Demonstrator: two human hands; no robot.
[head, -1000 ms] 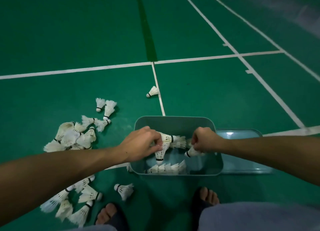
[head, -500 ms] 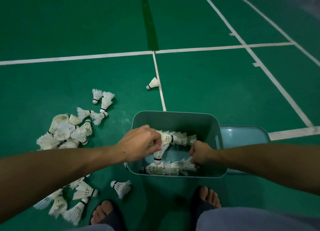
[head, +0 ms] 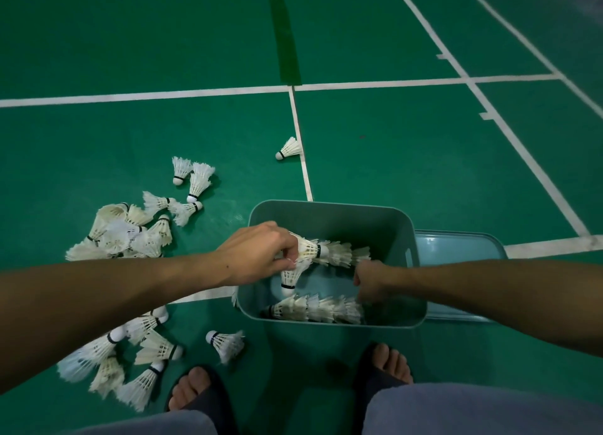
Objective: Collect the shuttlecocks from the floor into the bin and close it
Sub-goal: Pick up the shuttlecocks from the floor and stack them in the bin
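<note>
Shuttlecocks (head: pixel 313 255) are pinched by the left hand (head: pixel 257 255) over the bin (head: pixel 329 213); the right hand (head: pixel 370 279) is reached inside, its grip hidden.

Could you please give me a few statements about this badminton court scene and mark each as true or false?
1. The grey-green plastic bin stands open, its matching lid on the floor beside it. True.
2. The left hand is empty. False: it grips white feather shuttlecocks over the bin.
3. The right hand reaches inside the bin. True.
4. All shuttlecocks are already collected. False: a loose pile remains on the green floor.
5. A single shuttlecock lies by a white court line. True.
</note>
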